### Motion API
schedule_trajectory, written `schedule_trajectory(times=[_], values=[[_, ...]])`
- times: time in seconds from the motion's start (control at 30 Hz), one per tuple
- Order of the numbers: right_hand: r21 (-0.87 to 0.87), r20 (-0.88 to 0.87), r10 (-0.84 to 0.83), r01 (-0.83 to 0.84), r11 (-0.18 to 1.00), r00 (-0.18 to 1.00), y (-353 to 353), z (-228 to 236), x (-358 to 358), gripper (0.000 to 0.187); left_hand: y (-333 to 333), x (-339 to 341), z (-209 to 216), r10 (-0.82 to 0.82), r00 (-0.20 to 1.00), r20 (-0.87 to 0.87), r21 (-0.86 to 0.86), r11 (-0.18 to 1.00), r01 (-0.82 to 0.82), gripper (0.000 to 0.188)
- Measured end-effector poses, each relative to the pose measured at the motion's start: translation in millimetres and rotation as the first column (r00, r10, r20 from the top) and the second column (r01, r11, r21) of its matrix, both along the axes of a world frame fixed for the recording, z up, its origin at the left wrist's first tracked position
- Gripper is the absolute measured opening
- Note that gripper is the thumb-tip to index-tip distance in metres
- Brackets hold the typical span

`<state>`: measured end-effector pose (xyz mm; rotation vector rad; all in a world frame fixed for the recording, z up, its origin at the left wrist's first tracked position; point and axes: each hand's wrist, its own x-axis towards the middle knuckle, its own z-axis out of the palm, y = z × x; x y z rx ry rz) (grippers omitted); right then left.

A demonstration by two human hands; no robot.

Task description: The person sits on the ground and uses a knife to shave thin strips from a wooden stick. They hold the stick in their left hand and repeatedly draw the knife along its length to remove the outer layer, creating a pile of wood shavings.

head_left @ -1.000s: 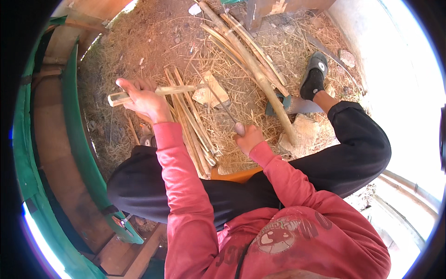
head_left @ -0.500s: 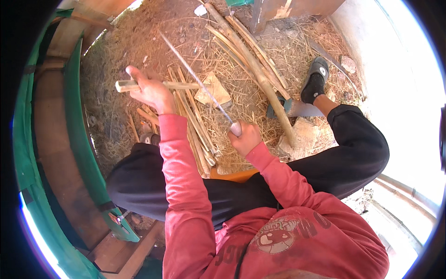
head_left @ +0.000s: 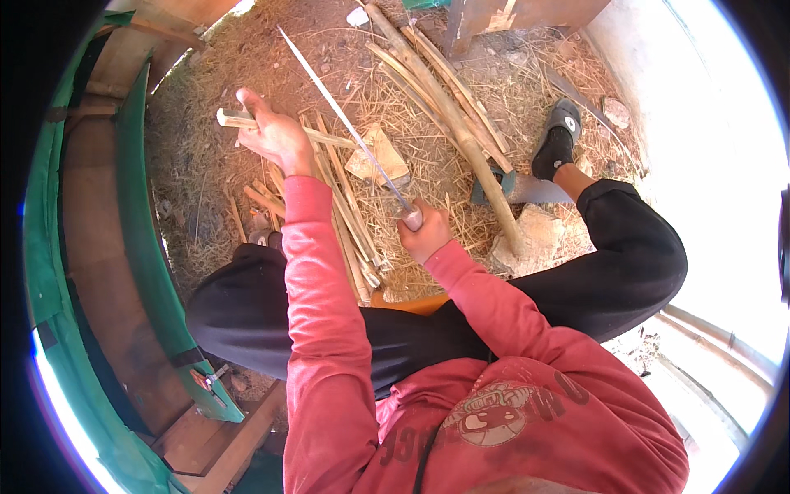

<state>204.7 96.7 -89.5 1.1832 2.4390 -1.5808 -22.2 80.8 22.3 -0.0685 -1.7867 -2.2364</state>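
My left hand (head_left: 278, 142) is closed round a short, split wooden stick (head_left: 236, 119), its thumb pointing away from me. The stick's other end reaches toward a pale chopped wood block (head_left: 380, 156) on the ground. In my right hand (head_left: 428, 234) is the handle of a long, thin-bladed machete (head_left: 329, 97). The blade slants up to the far left and crosses over the stick's end and the block in this view; whether it touches them I cannot tell. Beneath my left wrist lie several split sticks (head_left: 350, 218), partly covered by my sleeve.
Thicker poles (head_left: 448, 111) lie at the far middle, one ending by a pale stone (head_left: 535, 240). My foot in a grey slipper (head_left: 557, 136) is on the right. Green-edged wooden boards (head_left: 132, 206) stand along the left, a whitish wall (head_left: 650, 90) on the right. Straw litters the soil.
My left hand and the stick have shifted slightly away from me, with the stick's left end moving right. My right hand and the machete have moved a little left and away.
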Motion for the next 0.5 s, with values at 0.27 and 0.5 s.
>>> schedule_trajectory(times=[0.27, 0.5], values=[[-0.100, 0.079, 0.049, -0.041, 0.994, 0.996, 3, -20, 13, 0.032, 0, -11, -11, 0.076, 0.997, -0.002, -0.081, 0.994, -0.076, 0.049], [0.071, 0.126, 0.071, -0.080, 0.994, 0.990, -1, -60, 9, 0.034, 1, -23, -21, 0.071, 0.997, -0.024, -0.121, 0.990, -0.074, 0.049]])
